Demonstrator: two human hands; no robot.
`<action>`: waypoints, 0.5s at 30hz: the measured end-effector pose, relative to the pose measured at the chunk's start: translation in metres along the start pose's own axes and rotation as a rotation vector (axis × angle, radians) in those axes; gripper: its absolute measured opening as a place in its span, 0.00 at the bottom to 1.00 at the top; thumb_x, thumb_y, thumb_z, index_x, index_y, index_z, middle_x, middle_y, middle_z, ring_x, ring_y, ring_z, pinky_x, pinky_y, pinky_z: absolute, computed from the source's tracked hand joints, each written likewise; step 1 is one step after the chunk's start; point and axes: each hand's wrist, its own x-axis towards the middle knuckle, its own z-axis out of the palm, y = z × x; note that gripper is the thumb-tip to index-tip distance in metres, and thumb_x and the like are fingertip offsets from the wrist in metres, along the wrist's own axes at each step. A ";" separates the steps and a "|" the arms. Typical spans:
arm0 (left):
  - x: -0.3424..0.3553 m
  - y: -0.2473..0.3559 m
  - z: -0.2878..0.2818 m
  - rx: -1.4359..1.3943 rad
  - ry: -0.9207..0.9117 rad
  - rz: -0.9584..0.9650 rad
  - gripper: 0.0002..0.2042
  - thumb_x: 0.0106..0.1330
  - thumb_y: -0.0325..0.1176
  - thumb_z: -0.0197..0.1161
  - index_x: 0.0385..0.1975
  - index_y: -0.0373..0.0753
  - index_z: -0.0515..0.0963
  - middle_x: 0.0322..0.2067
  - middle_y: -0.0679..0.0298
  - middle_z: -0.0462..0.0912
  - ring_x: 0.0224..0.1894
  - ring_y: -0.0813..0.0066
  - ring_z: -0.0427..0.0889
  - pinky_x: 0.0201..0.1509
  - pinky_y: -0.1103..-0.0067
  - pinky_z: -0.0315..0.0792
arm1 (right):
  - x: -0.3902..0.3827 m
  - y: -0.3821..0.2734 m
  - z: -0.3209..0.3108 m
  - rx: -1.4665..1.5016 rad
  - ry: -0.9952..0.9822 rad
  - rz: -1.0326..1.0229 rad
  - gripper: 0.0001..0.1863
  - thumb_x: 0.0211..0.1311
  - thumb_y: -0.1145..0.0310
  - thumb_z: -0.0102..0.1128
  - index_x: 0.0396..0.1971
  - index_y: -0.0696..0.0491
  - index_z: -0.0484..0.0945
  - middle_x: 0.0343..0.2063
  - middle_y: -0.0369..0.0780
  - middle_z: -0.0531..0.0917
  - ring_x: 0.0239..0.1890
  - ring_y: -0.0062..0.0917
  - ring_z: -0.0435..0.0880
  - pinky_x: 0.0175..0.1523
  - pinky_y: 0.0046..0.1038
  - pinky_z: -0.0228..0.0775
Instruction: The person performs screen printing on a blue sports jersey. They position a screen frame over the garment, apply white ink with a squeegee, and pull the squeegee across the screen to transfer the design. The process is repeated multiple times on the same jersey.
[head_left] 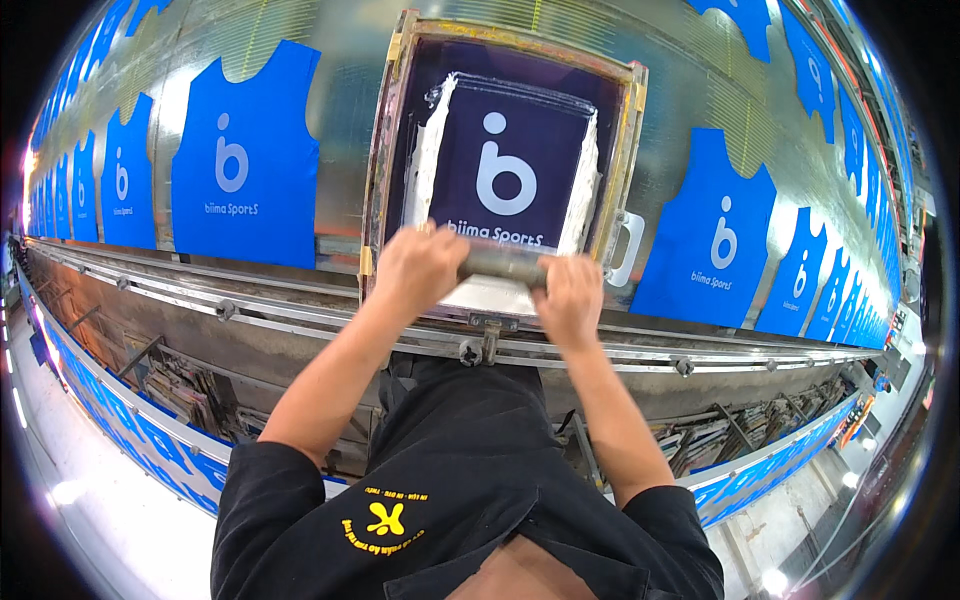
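A wooden screen-printing frame (636,110) lies on the long table in front of me, its dark mesh marked with a pale rounded emblem and lettering. Near the frame's close end, both hands grip a squeegee (505,264) laid crosswise. My left hand (416,268) wraps around its left end, and my right hand (571,296) closes on the right end. Thick white ink (432,150) runs in streaks down both sides of the mesh. More white ink (490,296) shows below the squeegee. The squeegee's blade edge is hidden from view.
Blue cut fabric panels with white prints lie along the table, one to the left (247,160) and one to the right (708,232) of the frame. A metal rail (270,318) with knobs runs along the near edge. Behind my body stands another row of blue panels (130,425).
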 end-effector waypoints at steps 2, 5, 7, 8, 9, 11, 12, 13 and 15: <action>-0.015 0.003 -0.001 -0.045 -0.080 -0.016 0.15 0.55 0.49 0.78 0.29 0.45 0.85 0.29 0.64 0.84 0.36 0.58 0.87 0.41 0.62 0.79 | -0.016 -0.004 -0.002 0.047 -0.028 0.006 0.17 0.51 0.61 0.82 0.36 0.52 0.83 0.31 0.40 0.82 0.39 0.37 0.82 0.49 0.42 0.69; 0.025 -0.009 -0.017 -0.051 -0.293 -0.068 0.20 0.57 0.57 0.77 0.29 0.44 0.86 0.30 0.61 0.86 0.37 0.56 0.88 0.42 0.60 0.80 | 0.020 0.017 -0.011 0.072 -0.163 -0.014 0.22 0.52 0.51 0.82 0.35 0.52 0.83 0.30 0.39 0.84 0.38 0.36 0.83 0.47 0.38 0.67; 0.085 -0.028 -0.032 -0.032 -0.346 -0.088 0.24 0.58 0.63 0.75 0.33 0.45 0.88 0.34 0.59 0.89 0.40 0.54 0.90 0.47 0.58 0.81 | 0.077 0.042 -0.019 0.058 -0.161 -0.035 0.22 0.54 0.50 0.81 0.34 0.53 0.83 0.31 0.42 0.86 0.37 0.40 0.85 0.45 0.42 0.70; 0.118 -0.037 -0.041 0.016 -0.306 -0.068 0.25 0.57 0.64 0.75 0.35 0.46 0.89 0.36 0.59 0.90 0.41 0.53 0.90 0.49 0.58 0.82 | 0.112 0.055 -0.025 0.064 -0.187 -0.020 0.23 0.54 0.49 0.81 0.33 0.53 0.83 0.31 0.44 0.86 0.36 0.43 0.85 0.45 0.44 0.72; 0.152 -0.046 -0.050 0.046 -0.288 -0.034 0.25 0.56 0.64 0.75 0.35 0.46 0.89 0.37 0.59 0.91 0.41 0.53 0.90 0.50 0.59 0.82 | 0.145 0.065 -0.027 0.013 -0.104 -0.060 0.24 0.55 0.47 0.80 0.32 0.54 0.83 0.30 0.44 0.85 0.36 0.45 0.85 0.44 0.45 0.74; 0.204 -0.060 -0.062 0.109 -0.244 -0.059 0.24 0.56 0.63 0.76 0.34 0.46 0.89 0.35 0.60 0.90 0.41 0.54 0.90 0.49 0.60 0.82 | 0.197 0.082 -0.027 -0.061 -0.072 0.018 0.24 0.57 0.47 0.80 0.35 0.55 0.85 0.33 0.46 0.87 0.38 0.47 0.87 0.44 0.44 0.77; 0.221 -0.065 -0.061 0.094 -0.268 -0.120 0.23 0.57 0.62 0.76 0.34 0.46 0.89 0.33 0.61 0.90 0.41 0.55 0.90 0.47 0.60 0.82 | 0.212 0.089 -0.023 -0.025 -0.069 0.087 0.23 0.57 0.49 0.81 0.37 0.54 0.86 0.34 0.46 0.87 0.39 0.46 0.87 0.46 0.42 0.78; 0.222 -0.069 -0.055 0.108 -0.215 -0.108 0.23 0.57 0.61 0.76 0.34 0.46 0.89 0.32 0.62 0.90 0.41 0.55 0.90 0.47 0.60 0.82 | 0.218 0.093 -0.016 -0.002 -0.039 0.122 0.21 0.58 0.51 0.80 0.37 0.53 0.87 0.34 0.44 0.88 0.39 0.45 0.87 0.46 0.41 0.78; 0.216 -0.070 -0.040 0.133 -0.108 -0.078 0.22 0.58 0.60 0.75 0.33 0.46 0.89 0.32 0.62 0.90 0.41 0.55 0.90 0.46 0.61 0.82 | 0.207 0.094 0.001 -0.001 0.011 0.102 0.22 0.55 0.51 0.81 0.35 0.54 0.85 0.34 0.44 0.88 0.42 0.44 0.86 0.49 0.45 0.76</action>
